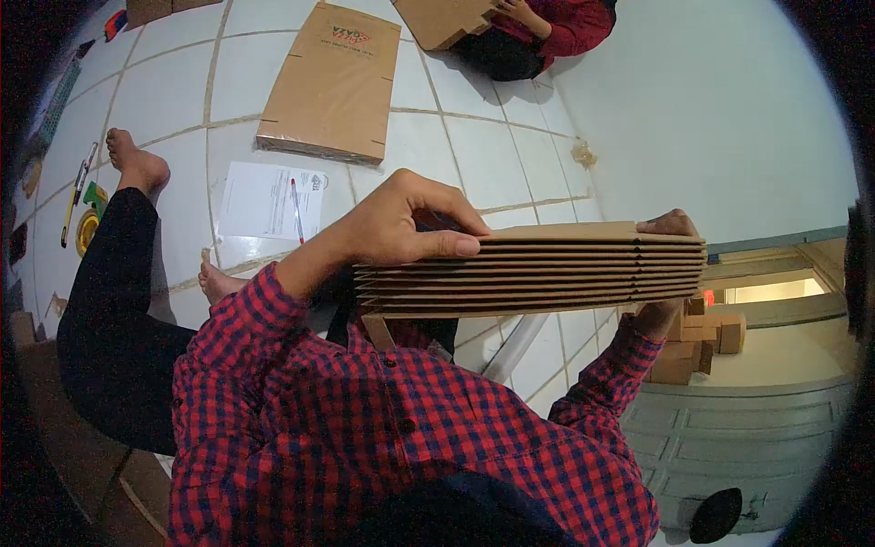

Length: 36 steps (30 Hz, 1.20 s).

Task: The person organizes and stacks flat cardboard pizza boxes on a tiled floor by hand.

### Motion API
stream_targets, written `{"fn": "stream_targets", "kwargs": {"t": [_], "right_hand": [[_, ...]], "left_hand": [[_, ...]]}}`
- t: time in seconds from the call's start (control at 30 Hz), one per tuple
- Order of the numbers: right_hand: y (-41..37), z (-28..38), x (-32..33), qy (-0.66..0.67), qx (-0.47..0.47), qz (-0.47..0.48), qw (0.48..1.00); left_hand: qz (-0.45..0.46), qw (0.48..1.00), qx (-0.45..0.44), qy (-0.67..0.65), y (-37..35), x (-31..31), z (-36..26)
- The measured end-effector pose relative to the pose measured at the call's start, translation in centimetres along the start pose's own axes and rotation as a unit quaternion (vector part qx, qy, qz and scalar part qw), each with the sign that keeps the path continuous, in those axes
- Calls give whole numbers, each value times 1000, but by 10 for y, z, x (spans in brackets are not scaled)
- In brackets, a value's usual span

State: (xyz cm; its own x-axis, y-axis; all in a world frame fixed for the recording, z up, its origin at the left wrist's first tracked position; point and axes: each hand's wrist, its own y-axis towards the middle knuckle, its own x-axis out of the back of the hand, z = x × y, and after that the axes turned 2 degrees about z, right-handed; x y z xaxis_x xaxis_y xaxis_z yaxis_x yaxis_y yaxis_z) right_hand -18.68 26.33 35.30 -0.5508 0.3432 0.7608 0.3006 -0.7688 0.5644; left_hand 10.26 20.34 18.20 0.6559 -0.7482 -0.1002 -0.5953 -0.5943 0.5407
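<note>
A stack of several folded flat cardboard pieces (538, 273) is held up in front of my chest, edges facing me. My left hand (401, 223) grips its upper left part, thumb pressed on the near top edge and the other fingers bent over the top. At the far right end my right hand (670, 223) is wrapped round the stack; the cardboard hides most of its fingers. A narrow cardboard flap (378, 333) hangs down at the stack's lower left corner.
A plastic-wrapped cardboard pack (333, 82) lies on the tiled floor, near a printed paper (264, 201) with a pen (298, 211). Left are a tape measure (88, 228) and a cutter (73, 205). Another person (579, 27) handles cardboard at the top. Small boxes (688, 342) are stacked right.
</note>
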Motion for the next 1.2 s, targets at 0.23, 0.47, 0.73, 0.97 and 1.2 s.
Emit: {"fn": "stream_targets", "kwargs": {"t": [0.23, 0.47, 0.73, 0.97, 1.2], "right_hand": [[4, 2, -4, -12, 30, 1, 999], [0, -5, 0, -4, 9, -4, 1000], [-2, -5, 3, 5, -2, 6, 1000], [-2, 1, 0, 8, -10, -10, 1000], [0, 2, 0, -3, 8, -1, 1000]], "left_hand": [[-21, 997, -58, 39, -2, 3, 4], [-81, 981, -157, 84, 0, -7, 3], [-72, 982, -144, 101, -1, -8, 0], [-77, 978, -142, 129, -1, -12, -6], [-84, 970, -150, 170, -2, -14, -9]]}}
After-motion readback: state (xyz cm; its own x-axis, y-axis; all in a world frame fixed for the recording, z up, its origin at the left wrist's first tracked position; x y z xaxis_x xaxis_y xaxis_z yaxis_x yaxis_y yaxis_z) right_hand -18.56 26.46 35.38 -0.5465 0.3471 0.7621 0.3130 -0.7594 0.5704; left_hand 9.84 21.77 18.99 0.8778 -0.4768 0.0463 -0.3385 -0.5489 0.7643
